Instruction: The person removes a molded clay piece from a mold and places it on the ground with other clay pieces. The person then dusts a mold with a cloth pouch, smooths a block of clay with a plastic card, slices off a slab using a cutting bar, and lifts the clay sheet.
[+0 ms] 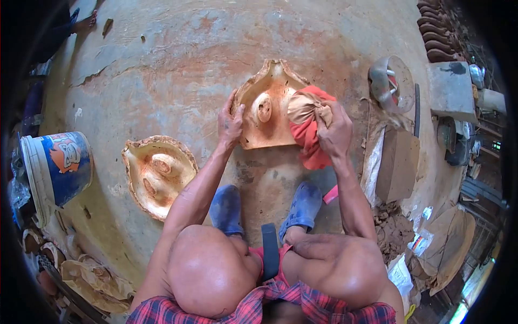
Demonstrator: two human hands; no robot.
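"What do the hands have, from where you sit?"

"On my remote feed, the left hand grips the side of a pale hollow form, ahead of the blue clogs. The right hand clutches a red-and-tan cloth bundle over its other side."

"Your worry?"

"A hard push with the bundle could chip the rough edge, I judge; a slack left grip could let the form skid."

"Containers?"

"I see a lump and reddish stain inside the form. The bucket's contents I can't see; the metal ring encloses something red and white."
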